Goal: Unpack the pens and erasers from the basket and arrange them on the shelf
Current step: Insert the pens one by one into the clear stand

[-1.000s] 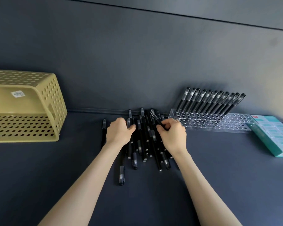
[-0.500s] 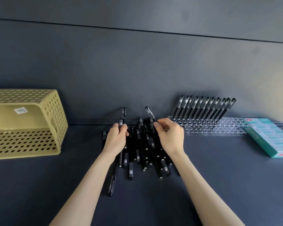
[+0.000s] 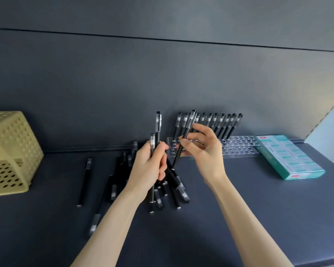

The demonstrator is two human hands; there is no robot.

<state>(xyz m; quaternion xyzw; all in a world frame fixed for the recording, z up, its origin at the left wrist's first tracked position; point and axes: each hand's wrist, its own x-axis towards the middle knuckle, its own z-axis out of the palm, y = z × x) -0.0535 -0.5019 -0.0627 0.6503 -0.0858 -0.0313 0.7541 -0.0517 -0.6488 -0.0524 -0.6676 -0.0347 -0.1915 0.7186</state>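
Note:
My left hand (image 3: 151,166) grips two black pens (image 3: 158,125) upright above the pile of loose black pens (image 3: 121,176) on the dark shelf (image 3: 239,199). My right hand (image 3: 201,151) pinches one black pen (image 3: 187,130), tilted, cap up, in front of the clear acrylic pen rack (image 3: 239,147). Several black pens (image 3: 220,124) stand in the rack's back row, leaning left to right. A teal box of erasers (image 3: 289,157) lies flat at the right.
A yellow perforated basket (image 3: 10,151) lies on its side at the far left, its opening facing me. The dark back wall (image 3: 162,83) runs close behind the rack. A single pen (image 3: 85,180) lies apart, left of the pile.
Both hands have risen off the pile. The left now holds two pens upright; the right has lifted one pen and moved right, toward the rack.

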